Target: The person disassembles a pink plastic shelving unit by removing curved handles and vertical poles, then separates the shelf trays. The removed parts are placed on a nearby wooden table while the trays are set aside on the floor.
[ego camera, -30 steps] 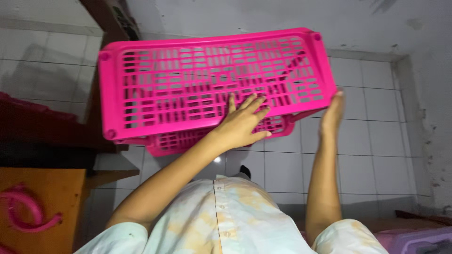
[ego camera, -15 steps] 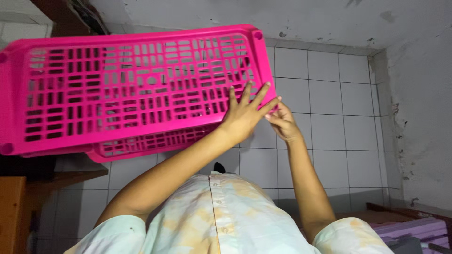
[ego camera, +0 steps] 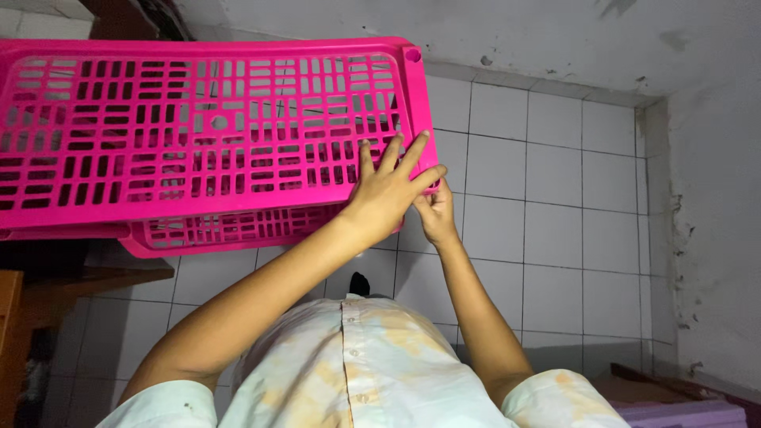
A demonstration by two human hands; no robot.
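Left hand: fingers spread, palm laid flat on pink slatted shelf, near its right corner.
Shelf position: held tilted above white tiled floor.
Right hand: closed under shelf's corner edge; grip partly hidden.
Handling: corner best supported from below; top steadied.

Glossy pink slotted plastic rack over smooth glazed white floor tiles, beside a rough grey plastered wall.
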